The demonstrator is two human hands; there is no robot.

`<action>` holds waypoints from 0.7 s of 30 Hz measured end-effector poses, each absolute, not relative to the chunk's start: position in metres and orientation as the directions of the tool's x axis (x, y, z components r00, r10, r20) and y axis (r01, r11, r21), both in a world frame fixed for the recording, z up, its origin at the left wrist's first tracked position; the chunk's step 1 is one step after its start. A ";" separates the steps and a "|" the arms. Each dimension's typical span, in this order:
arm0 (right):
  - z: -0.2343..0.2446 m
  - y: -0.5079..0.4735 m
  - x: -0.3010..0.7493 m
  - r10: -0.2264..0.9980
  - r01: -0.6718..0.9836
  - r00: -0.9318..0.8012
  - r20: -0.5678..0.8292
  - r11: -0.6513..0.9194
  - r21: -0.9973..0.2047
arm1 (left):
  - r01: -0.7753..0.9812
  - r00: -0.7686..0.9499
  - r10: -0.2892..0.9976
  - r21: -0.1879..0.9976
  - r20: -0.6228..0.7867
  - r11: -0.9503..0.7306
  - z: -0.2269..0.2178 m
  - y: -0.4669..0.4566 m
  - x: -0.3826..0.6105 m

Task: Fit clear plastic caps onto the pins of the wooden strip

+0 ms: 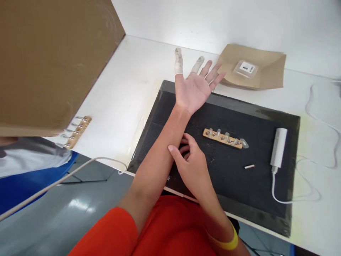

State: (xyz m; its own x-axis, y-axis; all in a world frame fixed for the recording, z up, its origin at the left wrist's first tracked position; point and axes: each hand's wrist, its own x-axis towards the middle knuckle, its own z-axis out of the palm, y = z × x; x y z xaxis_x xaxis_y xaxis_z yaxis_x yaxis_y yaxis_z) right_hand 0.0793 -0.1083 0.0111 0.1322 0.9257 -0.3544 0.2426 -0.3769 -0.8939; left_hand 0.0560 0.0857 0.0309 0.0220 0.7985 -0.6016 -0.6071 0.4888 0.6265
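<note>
Ahead of you sits a shallow brown paper tray (271, 77), its edges bent up, holding one clear plastic box (245, 73) with a white label (247, 67); you can't tell what is inside the box. The tan strip (222, 139) lies on the black mat (231, 185), to the right of your forearms — narrow, with a row of shiny metal studs and clear, curved plastic pieces along it, the last jutting past its right end. Your left hand (193, 92) is spread palm up, holding nothing, with pale covers (179, 62) on thumb and forefinger. Your right hand (191, 156) is loosely curled against your left forearm (160, 153) — its thumb resting on the skin. A white cylinder (279, 147) with a cable lies farther right.
</note>
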 end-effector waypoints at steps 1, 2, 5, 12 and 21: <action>0.012 -0.107 0.079 0.922 0.247 0.119 -0.369 -0.387 -0.888 | -0.574 -0.030 0.763 0.636 -0.646 0.516 0.032 0.084 0.054; 0.012 -0.105 0.080 0.917 0.245 0.119 -0.381 -0.399 -0.884 | -0.551 -0.048 0.753 0.646 -0.656 0.528 0.032 0.083 0.052; 0.010 -0.100 0.085 0.903 0.195 0.099 -0.418 -0.429 -0.882 | -0.487 0.045 0.856 0.737 -0.515 0.469 0.035 0.076 0.048; 0.006 -0.096 0.090 0.900 0.125 0.073 -0.429 -0.435 -0.892 | -0.385 0.183 0.909 0.823 -0.375 0.417 0.043 0.066 0.047; 0.013 -0.097 0.093 0.875 0.108 -0.024 -0.484 -0.479 -0.871 | -0.010 0.102 0.952 0.956 -0.290 0.292 0.000 0.082 0.040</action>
